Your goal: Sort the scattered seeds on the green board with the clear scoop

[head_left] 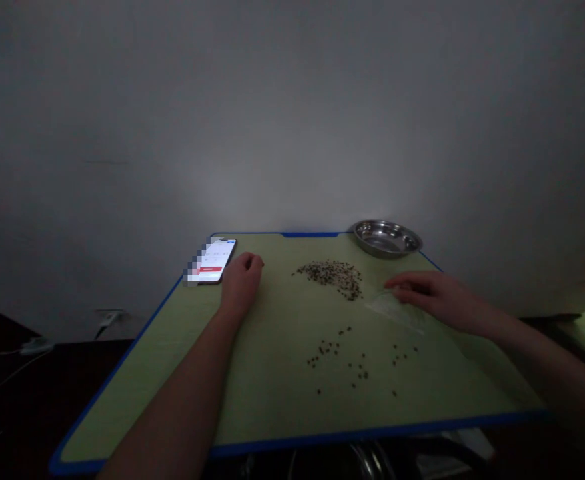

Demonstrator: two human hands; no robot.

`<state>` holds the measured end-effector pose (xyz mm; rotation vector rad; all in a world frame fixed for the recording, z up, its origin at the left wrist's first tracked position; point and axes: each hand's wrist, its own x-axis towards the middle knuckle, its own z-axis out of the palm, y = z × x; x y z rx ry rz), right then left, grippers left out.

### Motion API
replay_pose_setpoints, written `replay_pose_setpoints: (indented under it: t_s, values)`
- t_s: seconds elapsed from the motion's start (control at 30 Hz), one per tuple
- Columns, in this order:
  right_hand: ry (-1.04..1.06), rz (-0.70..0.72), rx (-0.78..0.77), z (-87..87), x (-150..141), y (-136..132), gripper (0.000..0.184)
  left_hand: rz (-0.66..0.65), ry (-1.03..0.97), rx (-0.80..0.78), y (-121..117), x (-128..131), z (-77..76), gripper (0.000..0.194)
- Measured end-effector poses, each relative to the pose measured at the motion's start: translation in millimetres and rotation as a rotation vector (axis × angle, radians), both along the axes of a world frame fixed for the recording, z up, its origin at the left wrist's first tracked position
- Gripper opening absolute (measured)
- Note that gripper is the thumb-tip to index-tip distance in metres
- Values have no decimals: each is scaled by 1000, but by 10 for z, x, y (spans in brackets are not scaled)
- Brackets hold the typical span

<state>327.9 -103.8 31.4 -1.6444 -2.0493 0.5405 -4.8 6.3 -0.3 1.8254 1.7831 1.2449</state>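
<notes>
My left hand (243, 280) is closed in a loose fist on the table, just right of a phone (212, 261) with a lit screen. What its curled fingers hold, if anything, is hidden. At the right, my right hand (425, 293) pinches the upper edge of a clear plastic piece (396, 311), perhaps a small bag, which lies on the table. Between my hands lies a pile of small dark beans or seeds (333, 275), spread in a curved patch. Several loose ones (326, 348) are scattered nearer to me.
A shallow steel bowl (387, 238) stands at the table's far right corner, near the wall. The pale green table (267, 400) has a blue rim. Below its front edge is a shiny metal object (367, 460), partly hidden. Cables and a socket (108, 317) are at the left.
</notes>
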Motion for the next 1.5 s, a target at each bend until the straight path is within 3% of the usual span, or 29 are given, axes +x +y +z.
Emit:
replay_pose_setpoints:
  t_s: [0.13, 0.23, 0.5, 0.73, 1.07, 1.3, 1.5]
  values:
    - [17, -175, -16, -199, 421, -217, 41, -14, 17, -3, 6, 7, 9, 27]
    - [-5, -194, -44, -278, 480, -327, 42, -15, 27, -13, 1, 12, 17, 27]
    - [56, -100, -79, -363, -90, -288, 27, -29, 37, -27, -4, 25, 13, 27]
    - [102, 47, -91, -278, -591, -143, 24, -25, 46, -34, -7, 26, 24, 27]
    - [21, 95, 48, -127, -590, 223, 23, -24, 72, -17, 6, 26, -6, 28]
    - [-29, 235, 7, -132, -795, 93, 24, -36, 62, -21, 1, 22, -13, 28]
    - [-7, 242, -36, -113, -674, 8, 22, -20, 76, -15, 4, 38, -17, 28]
